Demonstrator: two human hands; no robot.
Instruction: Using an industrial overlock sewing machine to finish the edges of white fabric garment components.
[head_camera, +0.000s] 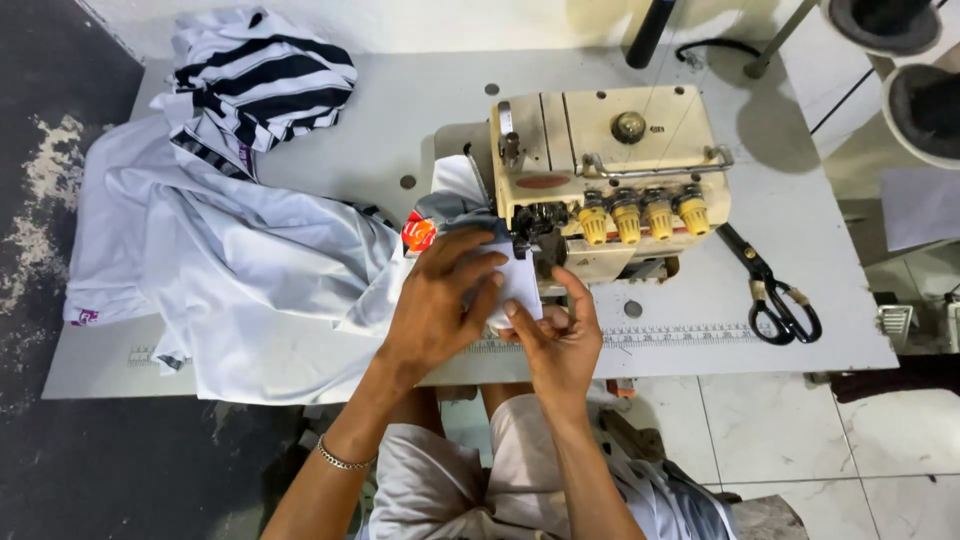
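A pale worktable (330, 120) stands over a tiled floor. Left of the hands, soft white cloth (230, 270) lies rumpled beneath a striped heap (262, 75), seemingly waiting or finished. The left hand (437, 305) presses flat, fingers spread, on a small white fabric piece (520, 280); the right hand (560, 345) pinches its near edge. Just beyond them sits the cream overlock machine (600, 160), the piece at its foot, stitching apparently underway. Black scissors (775, 295) lie right.

My left hand (440, 305) hides the white fabric (520, 285) beneath; at two o'clock, thread cones (925, 90) are cut off.
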